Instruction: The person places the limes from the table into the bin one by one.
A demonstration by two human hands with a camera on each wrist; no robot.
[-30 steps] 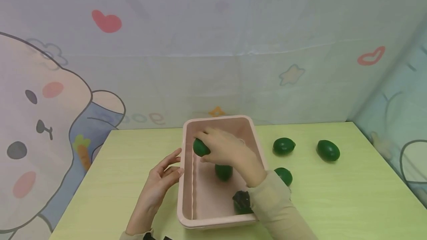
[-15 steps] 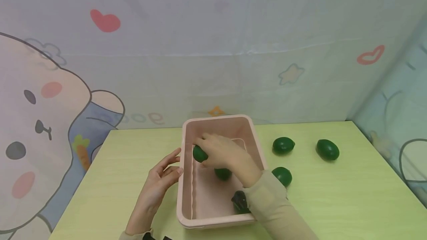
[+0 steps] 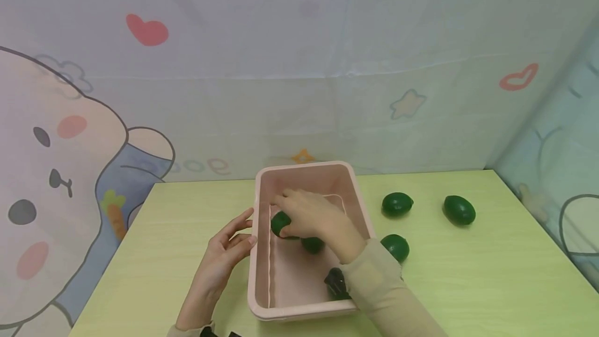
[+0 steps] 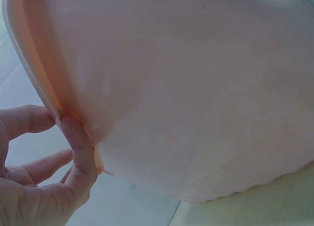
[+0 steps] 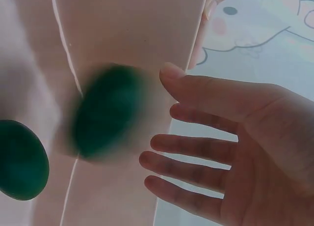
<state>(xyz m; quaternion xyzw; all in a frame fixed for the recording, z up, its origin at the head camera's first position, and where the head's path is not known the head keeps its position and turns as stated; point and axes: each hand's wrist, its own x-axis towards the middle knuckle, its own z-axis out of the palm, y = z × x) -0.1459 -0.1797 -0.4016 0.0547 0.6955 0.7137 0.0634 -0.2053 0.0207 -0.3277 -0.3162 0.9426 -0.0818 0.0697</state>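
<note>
In the head view my left hand (image 3: 223, 255) is at the left side of a pink plastic bin (image 3: 304, 312); the left wrist view shows its thumb and a finger pinching the rim (image 4: 34, 83). Inside the bin is my right hand (image 3: 306, 215), close to a dark green, egg-shaped fruit (image 3: 280, 222). In the right wrist view this fruit (image 5: 109, 110) is blurred and apart from the spread fingers (image 5: 189, 145). A second green fruit (image 3: 312, 245) lies beside it, partly under the hand. A dark, creased green item (image 3: 336, 283) sits near the bin's front right corner, partly behind the sleeve.
To the right of the bin, three more dark green fruits lie on the yellow-green table (image 3: 491, 274): one at the back (image 3: 397, 205), one farther right (image 3: 459, 210), and one near the bin wall (image 3: 395, 247). A printed cloth (image 3: 262, 92) hangs behind the table.
My right hand has lowered into the bin with the green fruit, and its fingers have loosened from it. The left hand stays at the bin's rim.
</note>
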